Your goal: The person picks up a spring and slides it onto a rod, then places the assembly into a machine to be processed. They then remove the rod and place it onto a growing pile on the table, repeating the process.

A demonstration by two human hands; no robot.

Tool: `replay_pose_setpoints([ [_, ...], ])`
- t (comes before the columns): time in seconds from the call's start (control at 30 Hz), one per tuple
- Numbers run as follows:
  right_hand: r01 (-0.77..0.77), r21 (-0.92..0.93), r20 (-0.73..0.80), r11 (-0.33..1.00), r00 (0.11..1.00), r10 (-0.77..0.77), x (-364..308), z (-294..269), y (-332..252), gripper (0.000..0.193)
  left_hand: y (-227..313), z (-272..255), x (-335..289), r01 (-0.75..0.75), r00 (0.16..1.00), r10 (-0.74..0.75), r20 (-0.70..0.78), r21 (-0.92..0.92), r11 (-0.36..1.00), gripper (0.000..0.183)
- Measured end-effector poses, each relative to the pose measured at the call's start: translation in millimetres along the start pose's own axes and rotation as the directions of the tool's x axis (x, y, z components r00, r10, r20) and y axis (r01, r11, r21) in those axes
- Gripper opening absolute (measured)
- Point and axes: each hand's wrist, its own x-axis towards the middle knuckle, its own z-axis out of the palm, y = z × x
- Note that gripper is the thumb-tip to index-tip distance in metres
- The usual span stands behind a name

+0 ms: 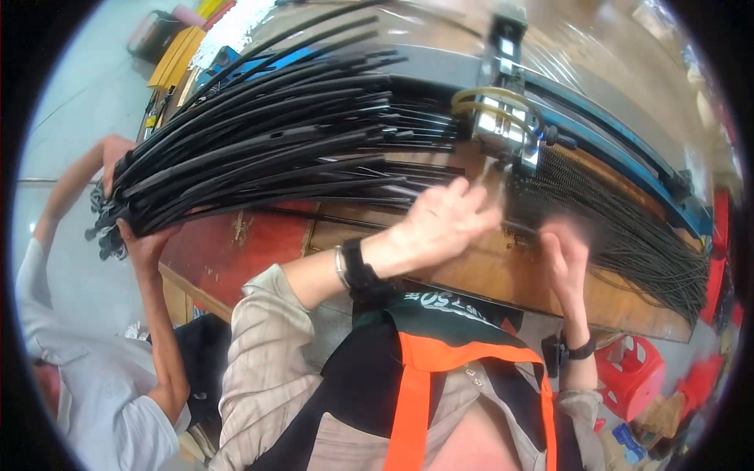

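Note:
Beneath the head of a bench machine, my left hand reaches in with its fingers stretched and partly apart; the fingertips are blurred. My right hand is at the near edge of a spread of thin dark ribbed strands. Its thumb and fingers are drawn together, but motion smears what they hold, if anything. Left of the machine lies a thick bundle of long black tubes, their right ends reaching toward my left hand. A co-worker's two hands grip the bundle's far-left end.
The strands fan out over a wooden tabletop. A blue rail runs behind them, and yellowish hoses loop from the machine head. A red board lies under the tubes. A red stool stands at lower right.

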Motion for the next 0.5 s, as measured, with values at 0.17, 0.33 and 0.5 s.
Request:
replay_pose_setpoints([
  [0.17, -0.151, 0.249, -0.157, 0.957, 0.968, 0.194, -18.9, -14.0, 9.6, 0.023, 39.3, -11.7, -3.0, 0.125, 0.991, -0.128, -0.034, -0.093, 0.988, 0.014],
  [0.33, 0.021, 0.128, -0.116, 0.992, 0.993, -0.006, -23.5, -24.5, 10.7, 0.027, 56.8, -29.0, -8.2, 0.195, 0.972, -0.172, 0.158, -0.14, 0.971, 0.018],
  [0.5, 0.314, -0.091, 0.07, 0.945, 0.949, -0.308, -3.8, -22.0, -0.4, 0.027, 63.8, -57.1, -13.8, 0.246, 0.944, -0.237, 0.229, -0.009, 0.969, 0.015],
])
